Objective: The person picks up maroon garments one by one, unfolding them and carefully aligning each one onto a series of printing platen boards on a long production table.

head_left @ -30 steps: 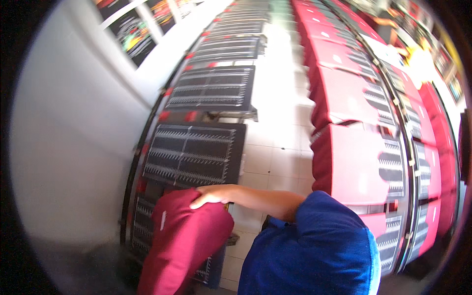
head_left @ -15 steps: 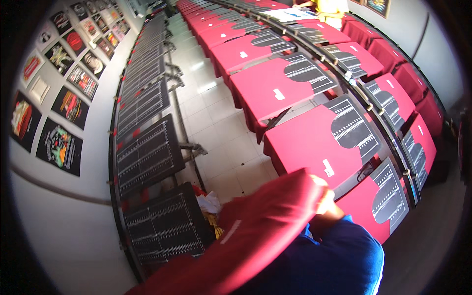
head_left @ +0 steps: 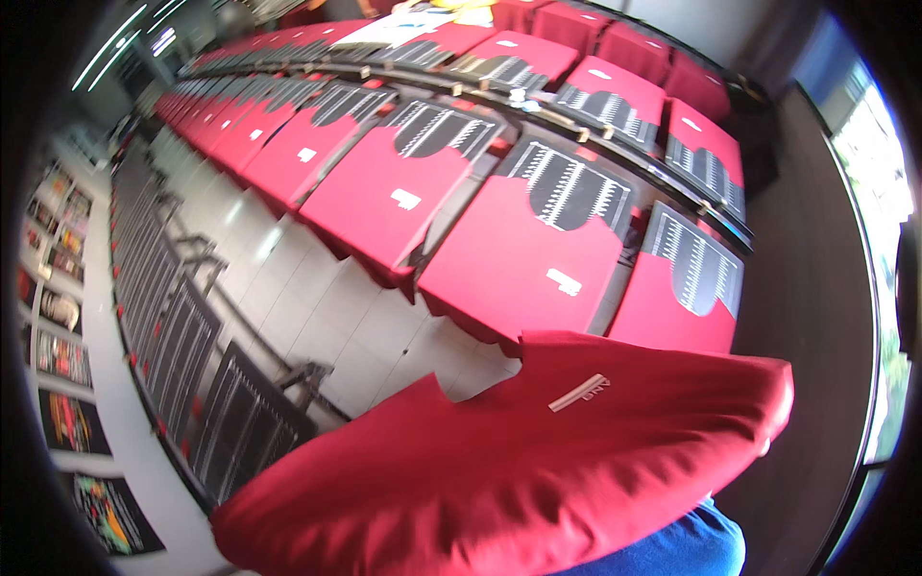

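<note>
Fingers hidden under red shirt [head_left: 538,461]; grip cannot be told, neither hand visible. Shirt spread wide across lower view, label up, blocking blue sleeve [head_left: 672,552]. Half second back it hung lower, narrower. Beyond: long row of red shirts on printing boards [head_left: 523,259]; empty black boards [head_left: 226,422] left, across aisle.

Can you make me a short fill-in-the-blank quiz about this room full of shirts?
1. The big shirt spread in the foreground is ____ in colour.
2. The small label near its neck opening is ____.
3. The empty pallets on the left are ____.
4. Between the two rows runs a pale ____ floor.

Missing words: red; white; black; tiled
</note>
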`<state>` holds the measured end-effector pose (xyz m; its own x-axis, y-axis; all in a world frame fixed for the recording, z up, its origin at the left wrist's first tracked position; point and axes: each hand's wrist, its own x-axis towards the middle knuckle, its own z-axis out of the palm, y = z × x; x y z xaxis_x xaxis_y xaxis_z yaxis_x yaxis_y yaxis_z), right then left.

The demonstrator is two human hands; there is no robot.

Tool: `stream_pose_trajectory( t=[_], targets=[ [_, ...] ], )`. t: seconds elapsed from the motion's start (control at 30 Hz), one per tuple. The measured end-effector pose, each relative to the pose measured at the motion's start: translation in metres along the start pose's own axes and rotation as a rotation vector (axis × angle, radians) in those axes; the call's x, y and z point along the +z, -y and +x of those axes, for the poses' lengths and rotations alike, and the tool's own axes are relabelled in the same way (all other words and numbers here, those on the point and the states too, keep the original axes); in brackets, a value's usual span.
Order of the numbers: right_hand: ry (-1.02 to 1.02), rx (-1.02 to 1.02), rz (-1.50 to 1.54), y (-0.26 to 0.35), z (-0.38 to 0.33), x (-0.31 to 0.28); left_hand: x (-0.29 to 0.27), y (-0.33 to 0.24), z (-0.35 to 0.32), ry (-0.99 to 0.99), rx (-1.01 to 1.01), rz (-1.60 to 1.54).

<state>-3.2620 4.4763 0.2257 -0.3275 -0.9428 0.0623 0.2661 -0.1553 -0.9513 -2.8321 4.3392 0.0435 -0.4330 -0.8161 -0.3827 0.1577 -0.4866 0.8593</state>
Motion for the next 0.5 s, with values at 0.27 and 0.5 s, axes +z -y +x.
stream_pose_trajectory(
  t=[0.27, 0.5],
  targets=[
    [-0.615, -0.148, -0.096, 0.036, -0.123, -0.055, 0.055, -0.156, 0.026, 0.334, 0.142, -0.126],
    [-0.894, -0.312, -0.169, 0.104, -0.178, -0.123, 0.226, -0.227, 0.076, 0.694, 0.095, -0.343]
  ],
)
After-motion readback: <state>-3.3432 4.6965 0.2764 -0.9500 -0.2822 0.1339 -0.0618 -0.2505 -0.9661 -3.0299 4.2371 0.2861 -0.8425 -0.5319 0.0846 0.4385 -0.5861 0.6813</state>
